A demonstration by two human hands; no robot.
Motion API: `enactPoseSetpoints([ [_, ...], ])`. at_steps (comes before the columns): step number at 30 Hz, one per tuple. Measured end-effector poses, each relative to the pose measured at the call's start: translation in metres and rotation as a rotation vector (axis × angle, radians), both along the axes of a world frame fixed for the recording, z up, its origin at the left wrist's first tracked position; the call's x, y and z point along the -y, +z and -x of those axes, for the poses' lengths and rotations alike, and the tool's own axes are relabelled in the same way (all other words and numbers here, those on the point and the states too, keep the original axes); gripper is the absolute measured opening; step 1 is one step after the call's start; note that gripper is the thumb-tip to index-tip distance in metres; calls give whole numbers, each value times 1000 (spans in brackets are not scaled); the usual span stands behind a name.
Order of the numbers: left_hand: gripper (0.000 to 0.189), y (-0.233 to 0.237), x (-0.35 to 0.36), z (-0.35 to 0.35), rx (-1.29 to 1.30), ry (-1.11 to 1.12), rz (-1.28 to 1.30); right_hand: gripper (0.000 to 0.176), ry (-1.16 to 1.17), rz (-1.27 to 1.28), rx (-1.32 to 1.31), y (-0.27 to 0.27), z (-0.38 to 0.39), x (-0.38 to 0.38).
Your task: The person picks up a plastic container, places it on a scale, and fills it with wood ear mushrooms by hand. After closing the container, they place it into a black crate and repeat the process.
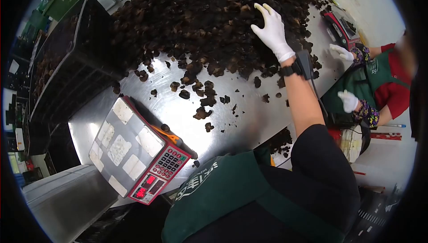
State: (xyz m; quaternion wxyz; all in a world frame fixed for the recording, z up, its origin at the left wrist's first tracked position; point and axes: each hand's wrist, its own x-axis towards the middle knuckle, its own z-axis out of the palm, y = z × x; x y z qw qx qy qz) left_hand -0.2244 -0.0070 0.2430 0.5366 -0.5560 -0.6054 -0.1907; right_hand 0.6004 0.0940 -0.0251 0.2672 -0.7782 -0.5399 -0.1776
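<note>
My right hand (pixel 272 31), in a white glove, reaches over a big heap of dark, wood-ear-like mushrooms (pixel 187 20). Its thumb and fingers are spread, and nothing shows between them. On that wrist is a black band with a dark device (pixel 304 64). Loose mushrooms and crumbs lie scattered on the shiny metal table (pixel 254 118) nearer to me. My left hand is out of view.
A red scale (pixel 167 165) with a taped plate stands at the front left, its display lit. Black crates (pixel 67 73) rise beside the heap. Across on the right, a co-worker's two gloved hands (pixel 342 52) are near another red scale (pixel 339 29).
</note>
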Motion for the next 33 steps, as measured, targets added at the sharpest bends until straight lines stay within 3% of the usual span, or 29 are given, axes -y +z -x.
enactPoseSetpoints([
  [7, 18, -8, 1, -6, 2, 28, 25, 86, 82, 128, -15, -28, -25, -56],
  [9, 18, -10, 2, -9, 8, 30, 27, 78, 135, 177, 32, -49, -22, -65],
  [11, 18, -11, 2, -12, 10, 27, 23, 75, 257, 214, -210, -62, 9, -60],
  [13, 18, -12, 1, -17, 9, 17, 10, 74, 278, 271, -282, -64, 55, -47],
  [15, 18, -11, 6, -23, 13, 6, 0, 70, 175, 421, -231, -57, 103, -37],
  [17, 18, -8, 10, -39, 35, -22, -29, 69, 258, 191, -158, -70, 140, -23],
  [18, 18, -6, 13, -51, 54, -48, -51, 74, 259, 381, -152, -77, 148, -22],
  [19, 18, -7, 15, -67, 76, -77, -62, 79, 290, 299, -94, -78, 159, -14],
  [21, 18, -15, 17, -112, 110, -163, -62, 80, 315, 453, -78, -74, 180, 1],
  [22, 18, -29, 19, -143, 72, -205, -20, 82, 462, 334, -110, -78, 187, 9],
  [23, 15, -45, 15, -191, -168, -239, 18, 82, 450, 331, -84, -78, 198, 19],
  [24, 17, -70, 25, -196, 278, -361, 287, 80, 481, 332, -51, -77, 205, 28],
  [25, 22, -90, 29, -204, 156, -382, 357, 78, 510, 332, -18, -77, 209, 35],
  [27, 24, -139, 28, -225, 257, -422, 493, 72, 572, 509, -38, -64, 213, 48],
  [31, 26, -211, 21, -249, 387, -502, 752, 66, 717, 416, -335, -38, 193, 67],
  [33, 24, -241, 23, -247, 476, -571, 918, 58, 489, 229, -357, -26, 164, 70],
])
